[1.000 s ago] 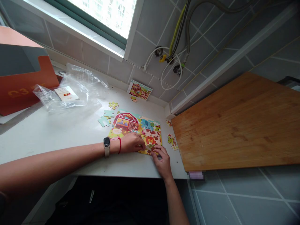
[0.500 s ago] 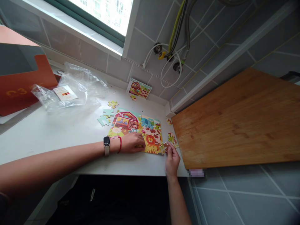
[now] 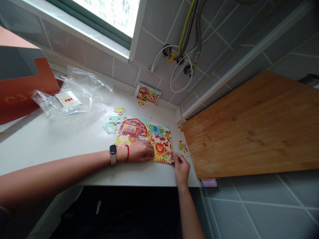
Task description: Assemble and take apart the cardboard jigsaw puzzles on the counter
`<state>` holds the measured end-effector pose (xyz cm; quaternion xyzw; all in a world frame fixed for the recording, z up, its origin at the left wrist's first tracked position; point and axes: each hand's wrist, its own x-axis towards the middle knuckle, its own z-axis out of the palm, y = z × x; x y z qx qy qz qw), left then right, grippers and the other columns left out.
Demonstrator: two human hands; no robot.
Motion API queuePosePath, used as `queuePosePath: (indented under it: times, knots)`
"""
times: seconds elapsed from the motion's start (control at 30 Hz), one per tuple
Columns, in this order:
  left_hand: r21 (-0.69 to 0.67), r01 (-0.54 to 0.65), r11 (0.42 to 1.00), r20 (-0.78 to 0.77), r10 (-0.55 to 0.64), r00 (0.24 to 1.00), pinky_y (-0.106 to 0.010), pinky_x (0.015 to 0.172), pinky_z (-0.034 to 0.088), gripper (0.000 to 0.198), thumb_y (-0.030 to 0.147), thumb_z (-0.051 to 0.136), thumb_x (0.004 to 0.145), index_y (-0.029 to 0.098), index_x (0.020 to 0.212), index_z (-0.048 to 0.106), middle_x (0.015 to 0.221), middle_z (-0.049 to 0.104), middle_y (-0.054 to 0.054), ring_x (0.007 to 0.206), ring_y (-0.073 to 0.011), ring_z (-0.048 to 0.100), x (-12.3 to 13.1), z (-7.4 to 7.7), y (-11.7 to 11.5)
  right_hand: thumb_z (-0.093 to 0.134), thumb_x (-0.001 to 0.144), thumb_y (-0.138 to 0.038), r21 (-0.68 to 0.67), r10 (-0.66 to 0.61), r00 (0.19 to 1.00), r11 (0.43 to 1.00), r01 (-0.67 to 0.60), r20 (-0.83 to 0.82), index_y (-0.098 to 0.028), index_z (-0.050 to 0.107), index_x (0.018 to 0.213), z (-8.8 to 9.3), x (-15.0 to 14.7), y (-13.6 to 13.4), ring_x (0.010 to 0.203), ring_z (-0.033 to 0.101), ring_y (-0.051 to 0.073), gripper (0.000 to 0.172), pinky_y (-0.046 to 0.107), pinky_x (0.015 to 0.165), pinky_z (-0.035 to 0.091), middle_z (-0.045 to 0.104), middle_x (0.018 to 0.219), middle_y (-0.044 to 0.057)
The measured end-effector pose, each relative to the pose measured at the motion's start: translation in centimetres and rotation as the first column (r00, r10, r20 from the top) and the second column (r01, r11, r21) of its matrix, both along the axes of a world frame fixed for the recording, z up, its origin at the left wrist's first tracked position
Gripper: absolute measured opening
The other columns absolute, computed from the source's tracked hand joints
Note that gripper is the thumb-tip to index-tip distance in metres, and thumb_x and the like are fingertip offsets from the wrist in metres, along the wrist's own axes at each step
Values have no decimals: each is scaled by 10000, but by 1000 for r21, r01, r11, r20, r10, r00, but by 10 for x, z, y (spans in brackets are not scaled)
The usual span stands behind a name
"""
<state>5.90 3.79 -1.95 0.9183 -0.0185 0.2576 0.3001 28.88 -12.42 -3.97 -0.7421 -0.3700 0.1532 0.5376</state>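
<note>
A farm-animal jigsaw puzzle (image 3: 134, 127), largely joined, lies on the white counter. My left hand (image 3: 142, 151) rests on its lower edge, fingers bent down, with a gap between thumb and fingertips through which the puzzle shows. My right hand (image 3: 181, 167) pinches a puzzle piece (image 3: 167, 157) by its right side, over the puzzle's lower right corner below the lion. Whether this piece touches the puzzle I cannot tell. Loose pieces (image 3: 183, 148) lie right of the puzzle, and pale blue pieces (image 3: 110, 128) and a yellow-green piece (image 3: 119, 110) lie to its left.
A picture card (image 3: 148, 93) leans against the tiled wall, one small piece (image 3: 141, 104) before it. A clear plastic bag (image 3: 87, 89) with a paper slip and an orange box (image 3: 22, 93) stand left. A wooden board (image 3: 249, 132) borders the counter on the right.
My right hand has moved a little left, bringing its puzzle piece from beyond the puzzle's right edge to over the lower right corner. My left hand has stayed in place.
</note>
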Motion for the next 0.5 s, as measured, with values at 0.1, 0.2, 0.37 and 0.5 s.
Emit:
queuePosePath:
  times: [0.1,0.2,0.37,0.5]
  knots:
    - [6,-1,1000,-4,1,1000,-305,790,467,179,223,554,987,191,882,696,852,711,-59,832,-191,626,0,-1,0,738,827,-519,-2,13,1000,1000,-13,-21,-147,784,1028,0,-1,1,753,706,226,426,337,705,583,787,901,110]
    - [10,-6,1000,-17,6,1000,-306,794,463,165,224,564,983,185,889,694,868,711,-61,838,-193,627,1,-2,0,744,824,-503,-4,27,999,1000,-27,-19,-155,790,1030,0,-3,1,854,728,249,407,367,793,592,794,985,124]
    - [17,-9,1000,-28,9,1000,-299,796,468,167,230,559,986,186,900,696,885,709,-63,840,-189,628,1,-3,1,743,823,-501,2,18,1000,1000,-18,-19,-140,787,1023,0,-3,0,850,736,248,415,369,791,599,795,999,140]
    - [12,-14,1000,-30,14,999,-303,802,476,166,231,560,984,188,909,702,890,712,-68,843,-192,633,2,-3,1,742,823,-495,6,25,1000,1000,-24,-6,-138,791,1011,3,-6,1,864,746,256,407,383,807,605,800,996,145]
